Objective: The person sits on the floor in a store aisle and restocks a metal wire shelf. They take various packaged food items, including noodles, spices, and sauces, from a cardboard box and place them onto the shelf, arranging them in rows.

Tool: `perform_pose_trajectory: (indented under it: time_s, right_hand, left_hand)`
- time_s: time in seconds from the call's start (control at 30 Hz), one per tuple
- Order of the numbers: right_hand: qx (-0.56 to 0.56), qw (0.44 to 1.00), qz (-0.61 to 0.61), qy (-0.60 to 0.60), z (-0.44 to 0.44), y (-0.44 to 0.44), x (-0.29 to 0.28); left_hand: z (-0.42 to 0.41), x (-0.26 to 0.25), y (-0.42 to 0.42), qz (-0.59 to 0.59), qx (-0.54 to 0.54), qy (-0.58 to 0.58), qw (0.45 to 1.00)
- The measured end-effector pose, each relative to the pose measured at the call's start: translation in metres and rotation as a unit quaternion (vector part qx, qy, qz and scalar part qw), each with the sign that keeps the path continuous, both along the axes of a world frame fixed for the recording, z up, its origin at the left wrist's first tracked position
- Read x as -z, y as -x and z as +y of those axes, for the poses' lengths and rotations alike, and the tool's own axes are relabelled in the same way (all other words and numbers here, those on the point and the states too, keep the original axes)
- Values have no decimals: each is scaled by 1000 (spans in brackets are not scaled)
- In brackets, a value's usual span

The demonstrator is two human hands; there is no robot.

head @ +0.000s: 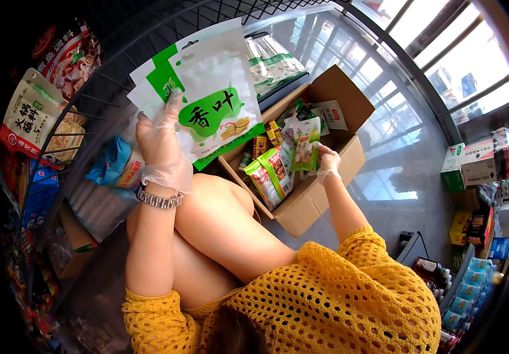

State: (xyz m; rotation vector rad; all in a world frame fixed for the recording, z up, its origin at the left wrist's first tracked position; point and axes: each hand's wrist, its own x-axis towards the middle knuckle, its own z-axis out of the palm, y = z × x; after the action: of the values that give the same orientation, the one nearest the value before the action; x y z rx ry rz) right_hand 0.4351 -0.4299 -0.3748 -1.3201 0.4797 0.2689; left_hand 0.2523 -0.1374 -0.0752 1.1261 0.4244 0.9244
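Note:
My left hand (161, 132), in a clear plastic glove, holds white and green packets of bay leaves (212, 99); at least two overlap, thumb on the front one. In my right hand (328, 160), also gloved, is the edge of a small green and white seasoning packet (305, 144). That packet is over an open cardboard box (301, 217) on the floor before my knees. Inside the box lie a red, white and green food packet (272, 175), small yellow boxes (273, 132) and several other packets. The far side of the box's contents is partly hidden.
Behind the box lie clear packs with green bands (270, 62). A black wire rack (90, 104) with hanging food pouches (44, 119) runs along the left. A blue bag (115, 163) sits beside my left forearm. Bottled water packs (467, 292) and cartons (478, 161) stand at right.

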Motion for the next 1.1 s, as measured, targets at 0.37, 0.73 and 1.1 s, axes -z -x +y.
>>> perform_pose_trajectory:
  time_s: [0.37, 0.73, 1.1]
  right_hand:
    - [-127, 989, -74, -3, -35, 23, -47]
    - [-246, 832, -136, 478, -6, 6, 3]
    - [-221, 870, -115, 425, 20, -82, 5]
  left_hand:
    - [-4, 1, 1, 29, -1, 25, 999]
    - [-5, 14, -13, 57, 73, 43, 995]
    - [-5, 25, -17, 99, 69, 79, 990]
